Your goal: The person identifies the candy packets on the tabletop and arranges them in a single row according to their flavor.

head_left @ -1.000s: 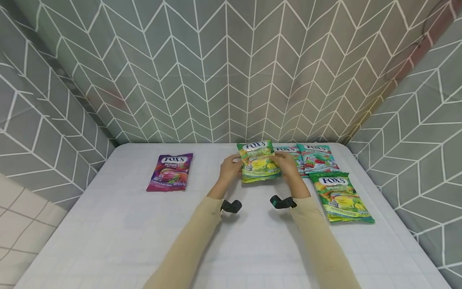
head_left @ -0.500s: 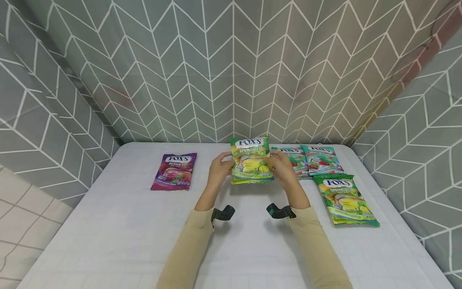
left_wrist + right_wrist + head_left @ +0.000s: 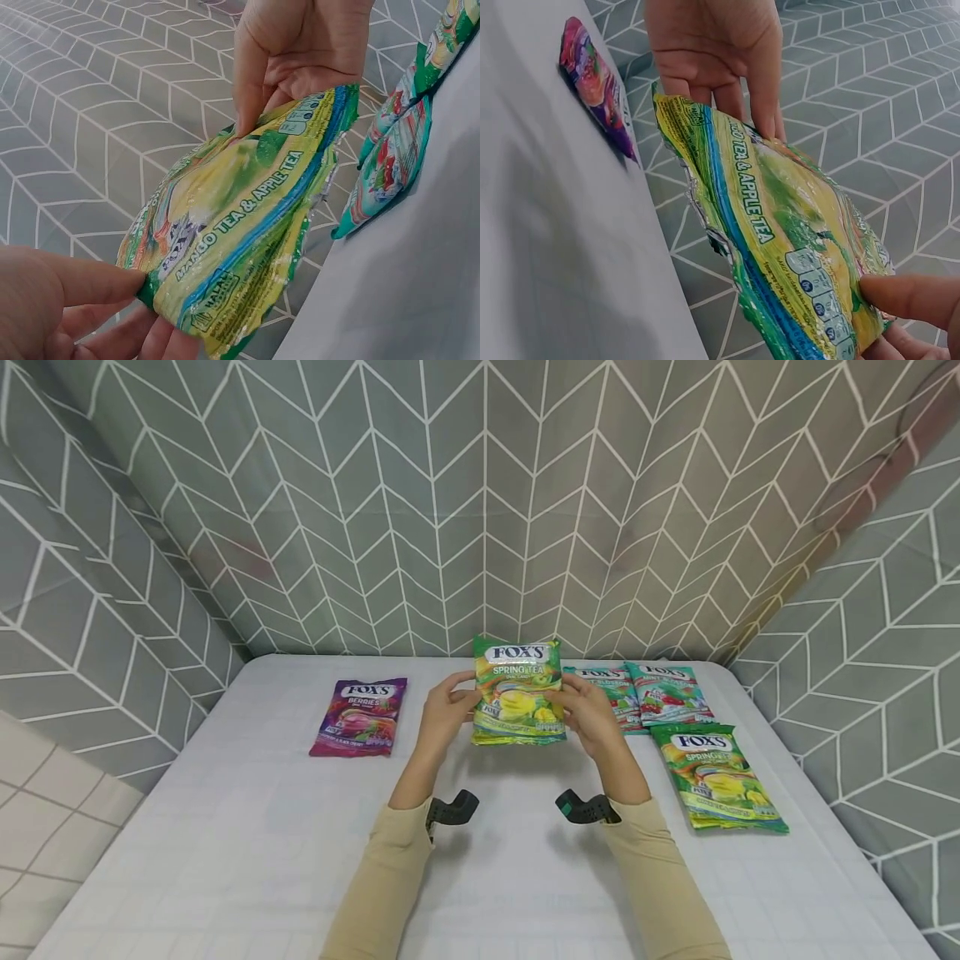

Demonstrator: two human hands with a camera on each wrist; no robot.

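Between both hands a green and yellow Fox's Spring Tea candy bag [image 3: 519, 697] is held up above the white table, its front toward the head camera. My left hand [image 3: 444, 710] pinches its left edge, thumb [image 3: 101, 283] on the front and fingers behind. On the opposite edge my right hand [image 3: 592, 708] pinches it the same way, thumb [image 3: 911, 296] on the front. The wrist views show the bag's lower seam and the words mango tea and apple tea.
A purple Berries candy bag [image 3: 358, 718] lies at the left. To the right are two teal candy bags [image 3: 670, 695], side by side at the back, and another green Spring Tea bag [image 3: 718, 778] in front of them. Patterned cloth walls [image 3: 480, 510] stand around the table [image 3: 247, 827].
Both hands have brought the green candy bag slightly left and nearer the head camera, and it is now straighter. The other bags lie where they were.
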